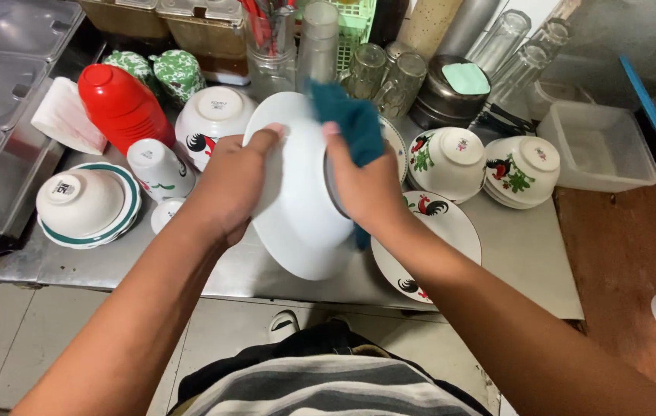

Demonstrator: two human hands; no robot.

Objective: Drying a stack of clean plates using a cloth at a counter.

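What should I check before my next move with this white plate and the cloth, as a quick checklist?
1. Left hand grips white plate by its rim: ok.
2. Right hand presses teal cloth against the plate: ok.
3. Plate held above the steel counter, not the floor: ok.
4. Plate surface dry: cannot tell.
5. Rooster plate lies flat below, free on top: ok.
6. Glasses close behind the cloth, easily knocked: not ok.

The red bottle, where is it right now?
The red bottle lies on the steel counter at upper left, beside a white cup and an upturned bowl.
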